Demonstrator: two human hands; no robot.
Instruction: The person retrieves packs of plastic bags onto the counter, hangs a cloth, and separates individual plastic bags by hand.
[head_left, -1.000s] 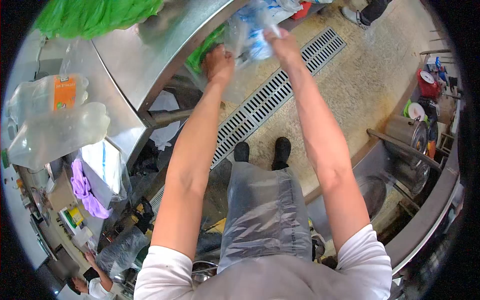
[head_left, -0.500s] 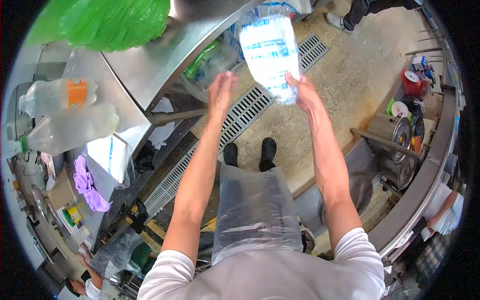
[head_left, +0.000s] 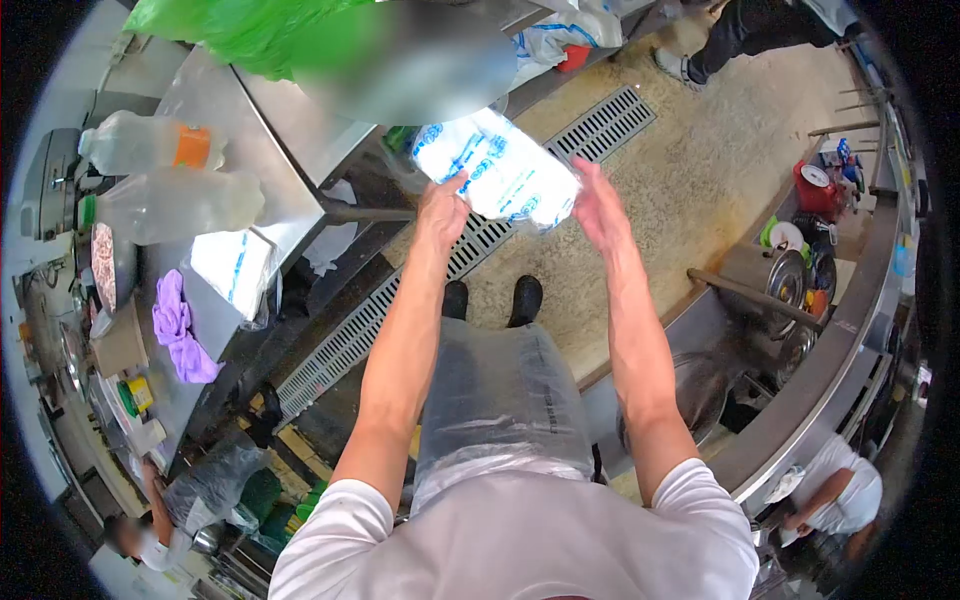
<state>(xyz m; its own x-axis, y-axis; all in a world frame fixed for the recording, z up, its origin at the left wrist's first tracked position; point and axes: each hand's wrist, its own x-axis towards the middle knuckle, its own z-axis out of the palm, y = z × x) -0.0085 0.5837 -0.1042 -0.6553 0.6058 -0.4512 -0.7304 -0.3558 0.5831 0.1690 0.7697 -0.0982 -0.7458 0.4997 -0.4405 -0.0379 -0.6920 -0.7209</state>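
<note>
A white plastic packet with blue print [head_left: 495, 170] is held tilted in front of me, above the floor drain and beside the steel table. My left hand [head_left: 442, 210] is closed on its lower left edge, thumb on top. My right hand [head_left: 600, 208] is at the packet's right end, fingers stretched and apart; whether they touch the packet I cannot tell. A clear plastic apron [head_left: 505, 400] hangs over my front.
On the steel table [head_left: 300, 105] to the left are a green plastic bag [head_left: 240, 35], two large bottles [head_left: 160, 145], a white packet [head_left: 230, 265] and a purple cloth [head_left: 180, 330]. A floor drain [head_left: 605, 125] crosses the floor. Pots [head_left: 765, 268] stand on the right shelf. Other people are nearby.
The packet has moved left and down and turned from upright to slanting. My left hand, earlier apart from it, now grips it. My right hand has loosened from its grip.
</note>
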